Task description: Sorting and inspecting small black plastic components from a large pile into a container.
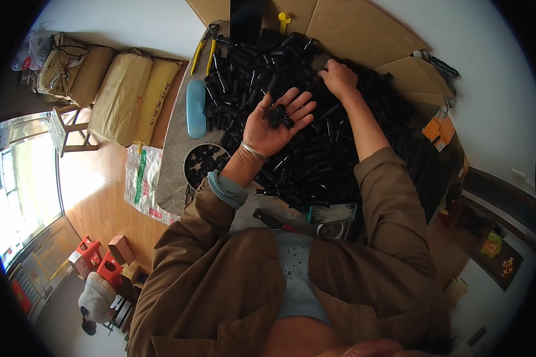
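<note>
My left hand is palm up with fingers stretched out, and a small heap of little black parts rests in it. Beneath it a wide pile of black tube-shaped pieces covers the table. Over the pile's far side, my right hand has its fingers drawn together, and what they pinch is too small to make out. A round metal bowl of similar small black parts stands left of my left forearm.
Yellow-handled pliers and a light-blue case lie at the table's left edge. Cardboard sheets stand behind the pile. A clear box sits near my body. Large brown sacks are at the left, and another person is lower left.
</note>
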Demonstrator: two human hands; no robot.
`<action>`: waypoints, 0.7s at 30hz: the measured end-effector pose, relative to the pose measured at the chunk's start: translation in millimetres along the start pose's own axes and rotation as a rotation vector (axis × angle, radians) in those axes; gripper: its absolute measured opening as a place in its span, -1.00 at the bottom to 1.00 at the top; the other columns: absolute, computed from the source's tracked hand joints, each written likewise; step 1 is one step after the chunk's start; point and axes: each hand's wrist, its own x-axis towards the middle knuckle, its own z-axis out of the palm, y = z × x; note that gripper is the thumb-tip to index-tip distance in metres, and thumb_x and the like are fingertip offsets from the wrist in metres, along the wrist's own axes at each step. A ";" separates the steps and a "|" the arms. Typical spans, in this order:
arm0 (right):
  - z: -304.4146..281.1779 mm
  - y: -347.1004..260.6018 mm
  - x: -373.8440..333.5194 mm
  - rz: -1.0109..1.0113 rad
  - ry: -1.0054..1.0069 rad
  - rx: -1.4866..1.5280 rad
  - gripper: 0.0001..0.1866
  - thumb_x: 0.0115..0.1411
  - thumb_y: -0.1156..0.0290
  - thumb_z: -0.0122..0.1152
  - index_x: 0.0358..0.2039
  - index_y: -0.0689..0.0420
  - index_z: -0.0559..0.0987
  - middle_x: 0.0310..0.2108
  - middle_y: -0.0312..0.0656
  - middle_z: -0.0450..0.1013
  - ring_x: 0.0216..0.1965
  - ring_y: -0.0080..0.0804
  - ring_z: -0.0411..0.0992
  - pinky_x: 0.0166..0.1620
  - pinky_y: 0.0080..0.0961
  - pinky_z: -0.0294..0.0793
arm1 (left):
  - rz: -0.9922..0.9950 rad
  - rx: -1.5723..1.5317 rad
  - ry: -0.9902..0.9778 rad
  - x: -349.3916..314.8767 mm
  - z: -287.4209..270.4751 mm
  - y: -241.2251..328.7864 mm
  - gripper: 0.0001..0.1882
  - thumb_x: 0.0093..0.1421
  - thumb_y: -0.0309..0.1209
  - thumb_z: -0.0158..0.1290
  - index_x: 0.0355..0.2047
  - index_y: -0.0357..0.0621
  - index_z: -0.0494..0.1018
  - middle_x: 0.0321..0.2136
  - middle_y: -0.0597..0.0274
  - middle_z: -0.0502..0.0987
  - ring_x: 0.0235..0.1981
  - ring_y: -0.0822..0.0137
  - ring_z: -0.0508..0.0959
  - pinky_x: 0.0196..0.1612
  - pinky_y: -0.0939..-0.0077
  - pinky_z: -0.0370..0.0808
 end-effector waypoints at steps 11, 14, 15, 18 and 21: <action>-70.0 38.7 -23.7 0.133 -0.420 2.031 -0.77 0.22 0.23 0.06 -0.30 0.12 0.51 -0.62 -0.40 0.27 -0.73 -0.70 0.09 -0.69 -0.71 -0.01 | 0.008 0.025 0.021 -2.2 1.0 2.7 -0.39 0.31 -0.10 -0.17 0.23 -0.25 0.15 0.29 -0.12 0.04 0.33 -0.11 -0.01 0.34 -0.01 -0.06; -56.8 59.1 -15.5 0.201 -0.229 1.155 -0.70 0.19 0.14 0.10 -0.34 0.12 0.57 -0.67 -0.41 0.25 -0.68 -0.66 0.14 -0.63 -0.73 0.06 | -0.011 0.031 0.006 2.5 3.0 -5.1 -0.38 0.32 -0.05 -0.21 0.23 -0.26 0.12 0.26 -0.18 0.10 0.29 -0.14 0.09 0.31 -0.04 0.04; -49.3 58.4 -10.6 0.208 -0.202 0.682 -0.66 0.11 0.08 0.16 -0.44 0.12 0.60 -0.61 -0.24 0.45 -0.51 -0.44 0.42 -0.50 -0.56 0.33 | -0.012 0.040 0.015 3.6 4.6 -6.7 -0.37 0.32 -0.05 -0.21 0.23 -0.26 0.12 0.26 -0.18 0.10 0.29 -0.14 0.09 0.31 -0.04 0.04; -45.7 12.5 -18.5 0.186 -0.205 -0.103 -0.66 0.06 0.09 0.18 -0.30 0.08 0.63 -0.26 -0.10 0.57 -0.14 -0.08 0.50 -0.11 -0.24 0.47 | 0.014 0.049 0.023 0.8 6.1 -3.9 -0.37 0.33 -0.04 -0.22 0.24 -0.26 0.11 0.25 -0.18 0.10 0.29 -0.14 0.09 0.31 -0.04 0.03; -28.8 8.7 -15.3 0.122 -0.225 -0.256 -0.63 0.07 0.10 0.15 -0.23 0.07 0.62 -0.20 -0.08 0.55 -0.11 -0.12 0.50 -0.08 -0.24 0.48 | 0.029 0.046 0.016 -1.4 7.0 -2.6 -0.36 0.33 -0.03 -0.24 0.25 -0.25 0.08 0.26 -0.18 0.09 0.28 -0.15 0.10 0.31 -0.04 0.03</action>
